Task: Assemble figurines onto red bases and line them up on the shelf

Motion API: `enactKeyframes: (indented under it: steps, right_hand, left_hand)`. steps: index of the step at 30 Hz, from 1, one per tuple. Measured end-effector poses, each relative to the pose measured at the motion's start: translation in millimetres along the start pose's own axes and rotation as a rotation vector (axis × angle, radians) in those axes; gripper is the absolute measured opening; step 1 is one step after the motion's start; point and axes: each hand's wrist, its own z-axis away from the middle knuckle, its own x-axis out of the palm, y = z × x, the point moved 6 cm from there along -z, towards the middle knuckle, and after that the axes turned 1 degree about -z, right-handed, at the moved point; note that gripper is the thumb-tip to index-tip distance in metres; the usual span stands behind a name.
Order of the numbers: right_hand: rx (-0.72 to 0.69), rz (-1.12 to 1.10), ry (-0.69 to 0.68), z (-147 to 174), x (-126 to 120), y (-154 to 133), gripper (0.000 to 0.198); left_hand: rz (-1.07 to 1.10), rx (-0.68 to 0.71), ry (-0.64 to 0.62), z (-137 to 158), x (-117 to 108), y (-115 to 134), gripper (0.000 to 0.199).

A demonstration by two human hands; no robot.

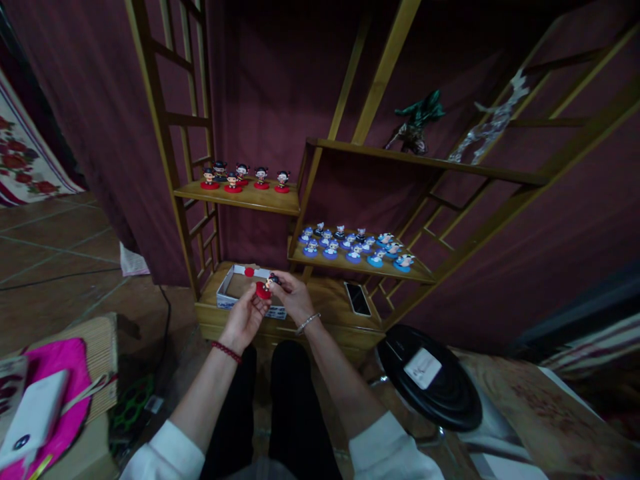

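Between my two hands is a small figurine [271, 282] with dark hair, tilted, with a round red base [263, 291]. My left hand [249, 311] has its fingers closed on the red base. My right hand [293, 297] pinches the figurine's body near its head. Just behind and below them sits a shallow cardboard box [227, 302] with white and blue patterned sides. Another round red base [249, 272] lies at the box's far edge. Similar figurines on red bases [233, 183] stand on the upper left shelf.
Several figurines on purple and blue bases [331, 249] fill the middle shelf [345, 262]. A phone [357, 299] lies on the lower shelf. Green [420, 123] and clear [493, 120] ornaments stand higher. A black round stool [430, 380] is right; a white power bank [35, 417] is left.
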Motion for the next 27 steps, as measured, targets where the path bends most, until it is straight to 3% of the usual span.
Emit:
enactKeyframes:
  steps: [27]
  right_hand:
    - [-0.095,0.05,-0.188,3,0,-14,0.027]
  left_hand:
    - [-0.012,-0.038,-0.009,6,3,0,0.02]
